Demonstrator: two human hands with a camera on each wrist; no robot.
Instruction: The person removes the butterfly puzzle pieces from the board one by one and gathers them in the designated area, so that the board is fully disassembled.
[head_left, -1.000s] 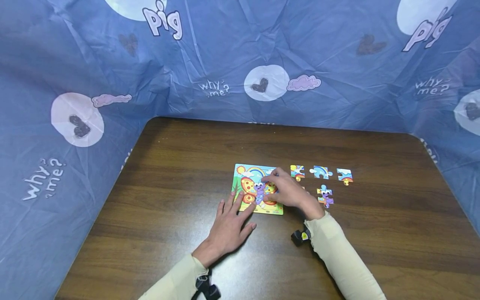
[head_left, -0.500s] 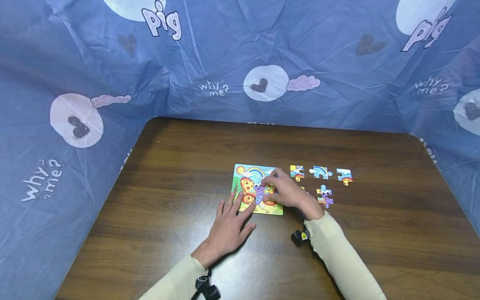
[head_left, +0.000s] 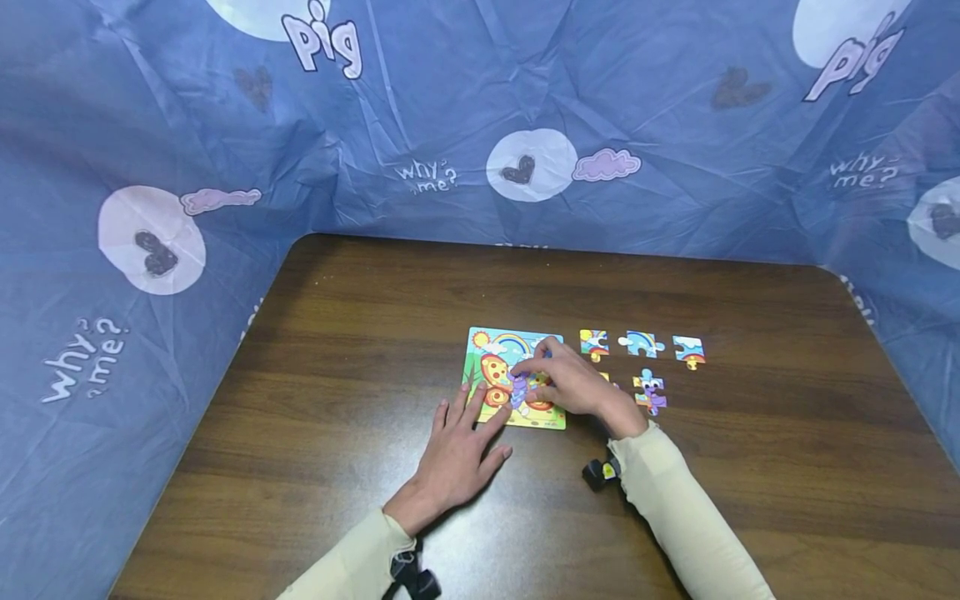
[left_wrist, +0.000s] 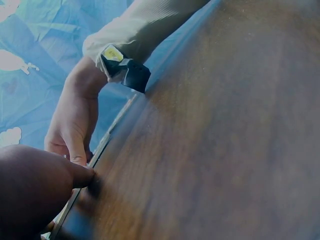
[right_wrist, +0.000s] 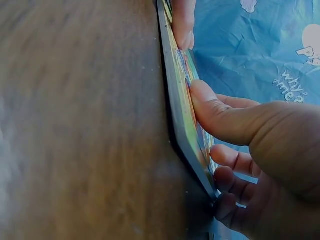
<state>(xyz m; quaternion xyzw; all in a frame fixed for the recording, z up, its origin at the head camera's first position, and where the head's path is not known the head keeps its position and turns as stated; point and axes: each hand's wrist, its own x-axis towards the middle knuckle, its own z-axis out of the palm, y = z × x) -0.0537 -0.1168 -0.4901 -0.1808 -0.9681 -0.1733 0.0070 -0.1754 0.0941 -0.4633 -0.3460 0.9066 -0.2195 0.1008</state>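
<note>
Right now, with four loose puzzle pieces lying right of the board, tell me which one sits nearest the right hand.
The purple butterfly-face piece: it lies alone in the lower row, beside the right hand, while the other three line up farther back.

A dark brown wooden surface (head_left: 360, 333) with rounded far corners carries the scene. Blue sheeting (head_left: 450, 108) stands around it on the left, back and right, creased all over, printed with white circles holding dark hearts (head_left: 521, 171), pale purple clouds (head_left: 606, 166) and the words "pig" (head_left: 324, 43) and "why? me?" (head_left: 427, 176).
</note>
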